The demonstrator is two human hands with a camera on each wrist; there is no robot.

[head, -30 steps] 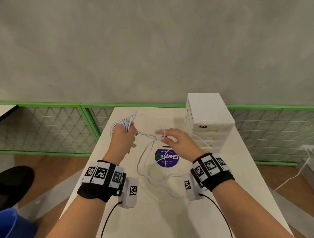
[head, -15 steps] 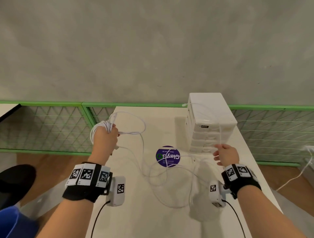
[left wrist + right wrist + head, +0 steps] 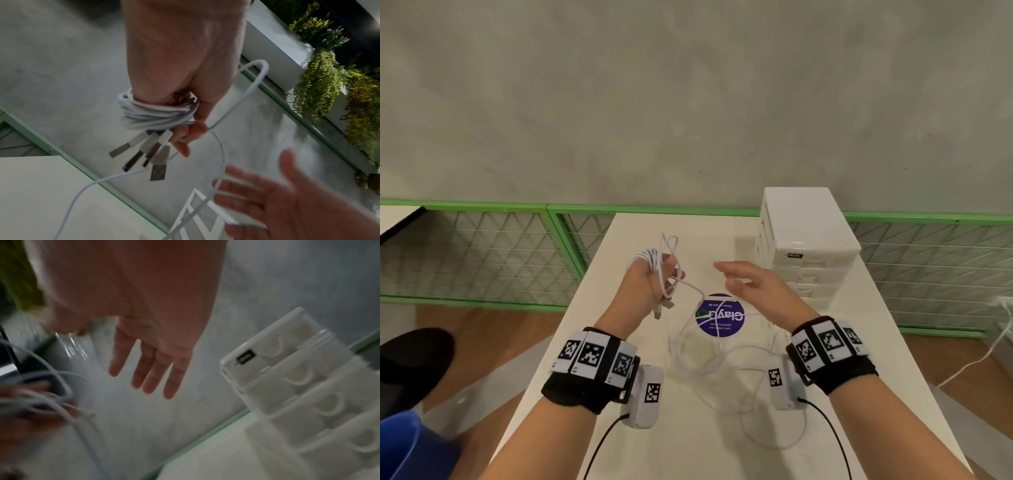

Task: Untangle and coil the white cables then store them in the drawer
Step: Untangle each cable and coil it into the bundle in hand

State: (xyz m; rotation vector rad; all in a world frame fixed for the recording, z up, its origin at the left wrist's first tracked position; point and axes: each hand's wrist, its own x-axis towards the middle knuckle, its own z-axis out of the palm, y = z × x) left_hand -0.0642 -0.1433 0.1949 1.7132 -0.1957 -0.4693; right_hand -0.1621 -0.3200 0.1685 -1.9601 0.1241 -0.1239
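The left hand (image 3: 650,277) is raised above the tabletop (image 3: 887,359) with its fingers curled round a coil (image 3: 152,113) of white cable wound about them; several metal plugs (image 3: 148,151) stick out below the bundle. One strand (image 3: 688,286) leaves this grip and runs down to the right, toward the loose loops (image 3: 709,359) that lie slack on the tabletop between the two wrists, partly over a purple sticker (image 3: 720,316). The right hand (image 3: 753,284) hovers just right of the left, fingers straight and spread, holding nothing; in the left wrist view the strand passes in front of its fingers (image 3: 232,196), and whether it touches them cannot be told. So the free cable lies below and between the hands, its run pointing from the coil down to the loops, and the right hand is the nearer one to catch it for the next wrap. The drawers (image 3: 808,260) stand well right of the coil, all closed as far as can be seen.
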